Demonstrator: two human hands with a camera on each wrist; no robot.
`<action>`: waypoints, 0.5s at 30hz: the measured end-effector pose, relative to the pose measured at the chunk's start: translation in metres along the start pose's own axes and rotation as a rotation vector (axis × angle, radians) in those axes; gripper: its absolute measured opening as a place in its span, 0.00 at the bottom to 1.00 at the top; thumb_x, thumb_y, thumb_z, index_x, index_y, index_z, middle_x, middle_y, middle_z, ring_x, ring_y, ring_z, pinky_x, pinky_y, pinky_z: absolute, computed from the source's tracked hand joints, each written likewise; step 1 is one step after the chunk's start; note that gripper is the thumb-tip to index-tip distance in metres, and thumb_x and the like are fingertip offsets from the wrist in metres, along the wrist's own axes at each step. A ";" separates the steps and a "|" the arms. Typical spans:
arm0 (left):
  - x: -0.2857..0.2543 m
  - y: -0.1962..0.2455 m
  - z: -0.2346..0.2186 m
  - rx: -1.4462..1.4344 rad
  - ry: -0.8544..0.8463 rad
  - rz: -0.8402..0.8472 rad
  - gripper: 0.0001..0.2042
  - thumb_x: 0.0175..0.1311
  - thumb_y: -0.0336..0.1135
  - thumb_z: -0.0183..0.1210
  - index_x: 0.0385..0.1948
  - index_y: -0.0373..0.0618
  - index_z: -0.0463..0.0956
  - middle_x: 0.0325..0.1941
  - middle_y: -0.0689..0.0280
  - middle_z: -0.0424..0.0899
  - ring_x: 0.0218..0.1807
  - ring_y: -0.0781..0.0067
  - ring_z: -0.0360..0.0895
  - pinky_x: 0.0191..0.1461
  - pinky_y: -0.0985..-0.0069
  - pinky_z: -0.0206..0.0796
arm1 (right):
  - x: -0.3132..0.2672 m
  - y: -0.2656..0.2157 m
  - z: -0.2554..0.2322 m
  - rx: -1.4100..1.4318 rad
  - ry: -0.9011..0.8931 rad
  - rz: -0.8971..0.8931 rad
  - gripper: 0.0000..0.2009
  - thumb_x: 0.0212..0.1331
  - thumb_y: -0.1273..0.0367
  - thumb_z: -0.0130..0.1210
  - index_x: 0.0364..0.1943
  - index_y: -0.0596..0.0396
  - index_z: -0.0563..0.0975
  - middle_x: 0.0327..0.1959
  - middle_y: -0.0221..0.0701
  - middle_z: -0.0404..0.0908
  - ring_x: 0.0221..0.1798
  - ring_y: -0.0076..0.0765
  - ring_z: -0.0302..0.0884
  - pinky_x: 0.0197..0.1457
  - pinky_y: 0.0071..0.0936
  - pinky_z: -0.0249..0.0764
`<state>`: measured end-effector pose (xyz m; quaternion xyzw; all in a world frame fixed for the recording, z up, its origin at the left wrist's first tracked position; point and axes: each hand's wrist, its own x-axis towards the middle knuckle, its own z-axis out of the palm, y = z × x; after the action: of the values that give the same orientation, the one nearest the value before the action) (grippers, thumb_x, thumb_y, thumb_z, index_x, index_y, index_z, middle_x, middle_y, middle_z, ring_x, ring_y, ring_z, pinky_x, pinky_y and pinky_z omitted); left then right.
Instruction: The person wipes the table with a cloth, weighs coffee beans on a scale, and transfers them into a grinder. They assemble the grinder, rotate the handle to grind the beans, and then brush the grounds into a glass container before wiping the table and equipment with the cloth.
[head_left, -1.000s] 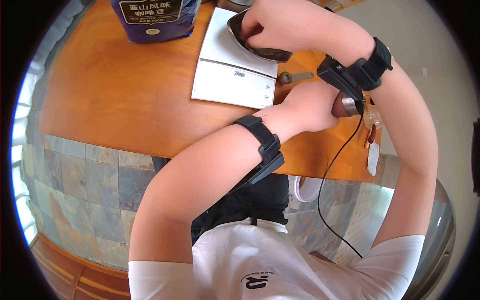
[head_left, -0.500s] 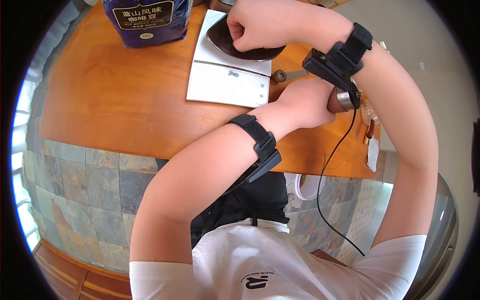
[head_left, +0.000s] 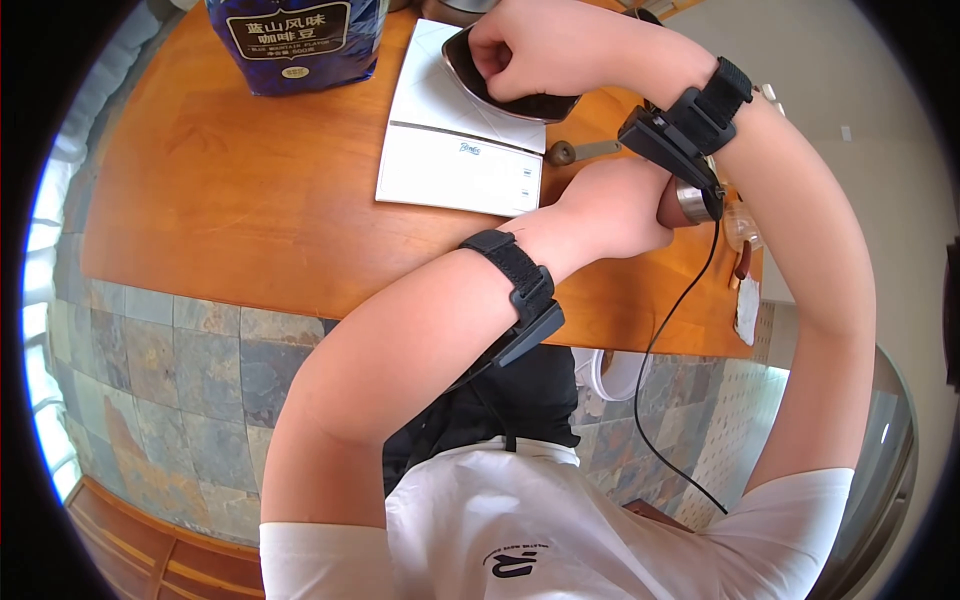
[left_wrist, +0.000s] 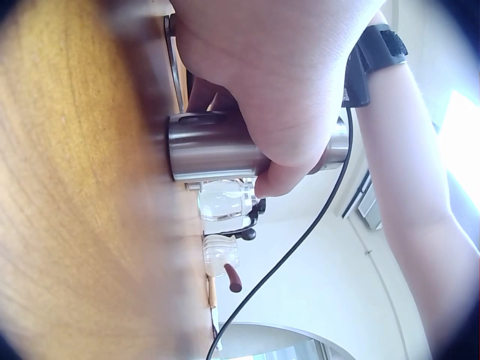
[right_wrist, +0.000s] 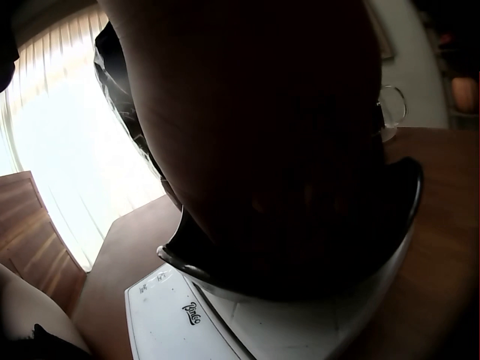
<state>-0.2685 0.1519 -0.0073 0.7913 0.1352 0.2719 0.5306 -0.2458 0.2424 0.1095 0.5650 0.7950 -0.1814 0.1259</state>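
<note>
My left hand point(head_left: 620, 208) wraps round the upright metal body of a hand coffee grinder point(left_wrist: 214, 150) standing on the table. A crank handle with a wooden knob point(head_left: 562, 153) lies beside it, near the scale. At the far side, my right hand point(head_left: 550, 50) reaches down into a dark, shiny dish point(head_left: 530, 106) with curled fingers and grips it. The fingertips are hidden inside or behind the dish. Under the dish is a white scale point(head_left: 460, 175); the right wrist view shows the dish point(right_wrist: 184, 259) overlapping the scale's plate. My right forearm crosses above my left hand.
A blue coffee bean bag point(head_left: 300, 45) stands at the back left. A glass server point(left_wrist: 225, 201) and a clear vessel with a reddish-brown handle point(left_wrist: 221, 255) stand past the grinder. A black cable point(head_left: 650, 340) hangs from my right wrist. A white bucket point(head_left: 612, 375) is below the table edge.
My right hand and the dish have shifted left over the scale, then back partway to the right. My left hand keeps its hold on the grinder.
</note>
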 end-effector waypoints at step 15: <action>-0.002 0.003 -0.006 0.010 -0.014 -0.015 0.17 0.49 0.34 0.65 0.42 0.41 0.75 0.38 0.54 0.83 0.44 0.50 0.81 0.47 0.61 0.74 | 0.023 0.012 0.010 0.153 0.072 -0.036 0.10 0.48 0.66 0.61 0.31 0.57 0.83 0.28 0.40 0.85 0.33 0.41 0.82 0.39 0.35 0.77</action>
<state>-0.2733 0.1544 -0.0037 0.7950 0.1386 0.2617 0.5294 -0.2416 0.2609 0.0895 0.5647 0.7929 -0.2235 0.0502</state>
